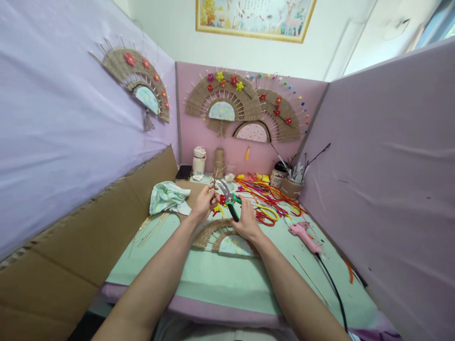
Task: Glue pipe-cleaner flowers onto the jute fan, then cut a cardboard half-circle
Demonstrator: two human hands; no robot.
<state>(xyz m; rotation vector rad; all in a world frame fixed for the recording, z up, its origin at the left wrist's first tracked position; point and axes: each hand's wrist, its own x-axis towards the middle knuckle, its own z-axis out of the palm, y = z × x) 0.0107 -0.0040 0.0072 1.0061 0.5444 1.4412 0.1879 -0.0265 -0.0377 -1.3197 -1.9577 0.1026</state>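
Over the middle of the table, my left hand (204,204) pinches a thin brown twig (214,177) that points upward. My right hand (248,222) grips pruning shears (232,211) with green and black handles. Their metal blades are spread and point up and left toward the twig; whether they touch it I cannot tell. Below both hands lies a fan (204,237) of brown twine and sticks with a pale floral half-round centre, partly covered by my right hand. Red flowers (222,199) and yellow bent pieces lie just behind the shears.
Red, orange and yellow pipe cleaners (265,208) spread over the back right. A pink glue gun (305,237) with a black cord lies at the right. Crumpled floral cloth (167,199) and thin sticks (154,228) lie left. A twine cone (219,163) and bottle (199,161) stand behind.
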